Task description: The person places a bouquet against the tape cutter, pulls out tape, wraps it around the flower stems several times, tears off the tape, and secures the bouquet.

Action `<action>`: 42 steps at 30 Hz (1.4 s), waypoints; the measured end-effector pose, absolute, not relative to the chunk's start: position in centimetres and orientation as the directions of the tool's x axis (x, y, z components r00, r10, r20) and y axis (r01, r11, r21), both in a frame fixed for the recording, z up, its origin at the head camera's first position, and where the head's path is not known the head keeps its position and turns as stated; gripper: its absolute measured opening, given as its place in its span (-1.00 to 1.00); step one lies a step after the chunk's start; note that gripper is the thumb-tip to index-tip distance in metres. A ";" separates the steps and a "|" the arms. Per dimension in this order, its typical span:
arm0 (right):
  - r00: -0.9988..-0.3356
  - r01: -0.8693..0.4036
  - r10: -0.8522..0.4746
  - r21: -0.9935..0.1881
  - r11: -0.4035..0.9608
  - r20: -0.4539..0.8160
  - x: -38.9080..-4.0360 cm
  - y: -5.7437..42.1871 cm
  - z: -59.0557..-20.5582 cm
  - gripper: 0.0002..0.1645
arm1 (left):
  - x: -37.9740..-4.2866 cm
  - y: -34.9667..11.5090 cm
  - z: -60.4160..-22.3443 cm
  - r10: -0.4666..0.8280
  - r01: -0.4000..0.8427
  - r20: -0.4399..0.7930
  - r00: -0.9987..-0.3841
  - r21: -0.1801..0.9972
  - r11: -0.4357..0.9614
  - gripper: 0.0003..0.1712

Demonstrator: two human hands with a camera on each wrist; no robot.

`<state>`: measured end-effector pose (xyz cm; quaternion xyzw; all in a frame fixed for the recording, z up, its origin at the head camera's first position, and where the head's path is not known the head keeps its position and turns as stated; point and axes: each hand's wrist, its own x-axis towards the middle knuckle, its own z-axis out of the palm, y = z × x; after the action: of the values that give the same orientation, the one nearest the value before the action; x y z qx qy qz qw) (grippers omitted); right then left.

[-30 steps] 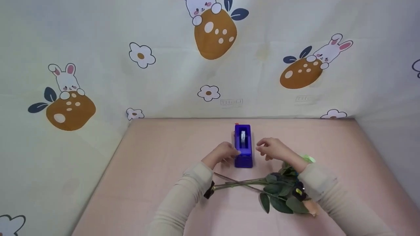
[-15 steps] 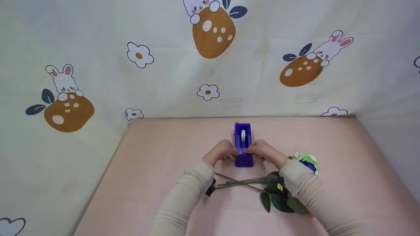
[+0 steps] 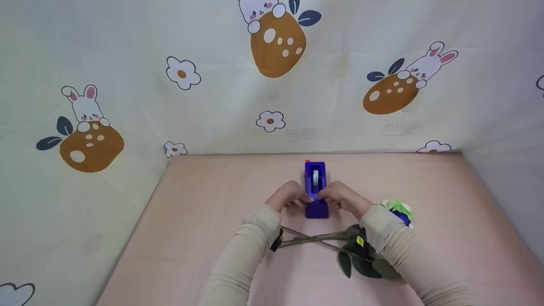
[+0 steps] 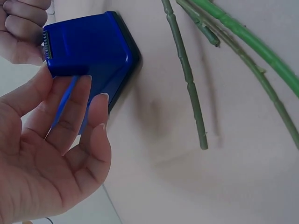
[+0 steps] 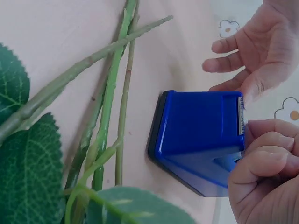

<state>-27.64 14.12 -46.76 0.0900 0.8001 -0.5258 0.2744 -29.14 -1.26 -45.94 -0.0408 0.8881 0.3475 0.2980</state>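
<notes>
A blue tape dispenser (image 3: 316, 209) stands on the pink table with a tape roll (image 3: 315, 178) in its well. My left hand (image 4: 60, 140) touches its side, thumb at the front edge beside the serrated cutter (image 4: 46, 44) and fingertips against the side wall. From the other side, my right hand (image 5: 266, 172) has curled fingers, with index finger and thumb pinched together right at the cutter, where the tape end lies; the clear tape itself hardly shows. Nearer the body lie artificial flowers, their green stems (image 3: 312, 239) crossed and leaves (image 3: 365, 265) partly under the right sleeve.
A green, white and blue flower head (image 3: 399, 212) lies beside the right forearm. A small black object (image 3: 276, 241) sits by the left cuff. Behind the table edge hangs a pale cloth (image 3: 221, 106) printed with rabbits and flowers.
My right hand has moved left from beside the dispenser to its cutter and stayed there with fingers pinched. My left hand has kept its place at the dispenser.
</notes>
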 end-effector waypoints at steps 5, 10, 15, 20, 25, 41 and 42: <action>-0.805 0.488 -0.156 -0.788 0.377 -0.573 -27.6 13.9 -46.4 -0.65 | -29.2 -0.9 -45.7 0.145 -0.234 -0.551 -0.822 0.559 0.796 -0.76; -0.803 0.520 -0.186 -0.818 0.245 -0.566 -28.0 13.7 -45.1 -0.72 | -29.4 -0.8 -45.6 0.163 -0.218 -0.551 -0.818 0.559 0.800 -0.74; -0.762 0.580 -0.257 -0.803 0.137 -0.594 -28.2 13.8 -44.5 -0.84 | -29.3 -0.8 -45.4 0.162 -0.179 -0.532 -0.831 0.531 0.828 -0.71; -0.724 0.623 -0.297 -0.775 0.105 -0.622 -28.0 14.2 -44.7 -0.84 | -29.0 -0.8 -45.2 0.165 -0.134 -0.489 -0.857 0.519 0.844 -0.71; -0.735 0.613 -0.297 -0.784 0.096 -0.610 -27.7 14.7 -45.0 -0.83 | -28.7 -0.7 -45.5 0.155 -0.150 -0.479 -0.864 0.540 0.828 -0.69; -0.740 0.551 -0.404 -0.829 0.094 -0.537 -22.7 15.6 -45.0 -0.74 | -28.5 -0.8 -45.9 0.141 -0.161 -0.445 -0.884 0.575 0.802 -0.75; -0.736 0.550 -0.419 -0.831 0.087 -0.532 -22.2 15.7 -45.0 -0.73 | -28.5 -0.8 -45.9 0.141 -0.161 -0.445 -0.884 0.574 0.803 -0.75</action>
<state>-22.23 15.66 -44.96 0.0510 0.6437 -0.6736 0.3594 -28.53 -0.83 -45.93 -0.0056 0.9185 0.3140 0.2404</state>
